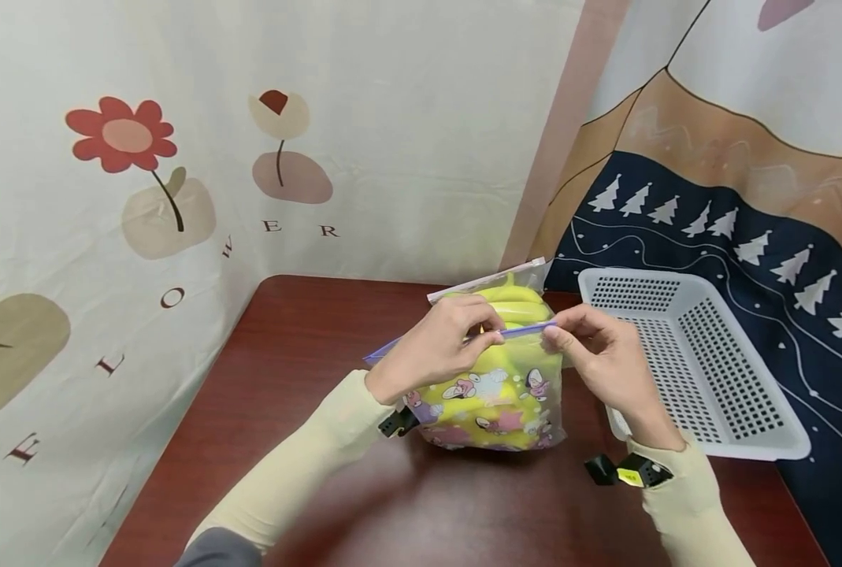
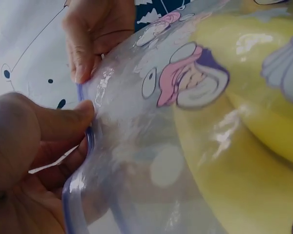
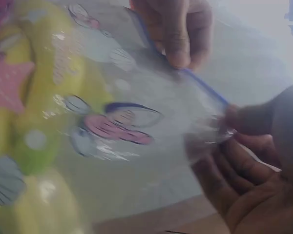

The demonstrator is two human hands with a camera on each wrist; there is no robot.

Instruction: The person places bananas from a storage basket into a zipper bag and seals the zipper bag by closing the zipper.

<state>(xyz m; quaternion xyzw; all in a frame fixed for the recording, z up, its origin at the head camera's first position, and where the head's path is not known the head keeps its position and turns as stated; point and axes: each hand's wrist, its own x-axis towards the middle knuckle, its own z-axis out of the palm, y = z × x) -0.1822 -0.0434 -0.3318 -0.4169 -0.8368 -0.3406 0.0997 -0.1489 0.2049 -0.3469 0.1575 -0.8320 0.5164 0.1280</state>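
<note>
A clear zip bag (image 1: 487, 386) with cartoon and shell prints stands on the table, filled with yellow bananas (image 1: 513, 311). Along its front runs a purple rim (image 1: 527, 329), while a paler strip edges the back of the mouth, apart from it. My left hand (image 1: 445, 339) pinches the purple rim near its middle between thumb and fingers. Farther right, my right hand (image 1: 608, 358) pinches the same rim at its corner. In the right wrist view the film (image 3: 151, 170) stretches toward that thumb and fingers. The bag hides part of the fingers behind it.
A white perforated plastic basket (image 1: 718, 378) sits right of the bag, partly behind my right hand. The dark red wooden table (image 1: 307, 488) meets a printed curtain (image 1: 406, 142) at its back and left edges.
</note>
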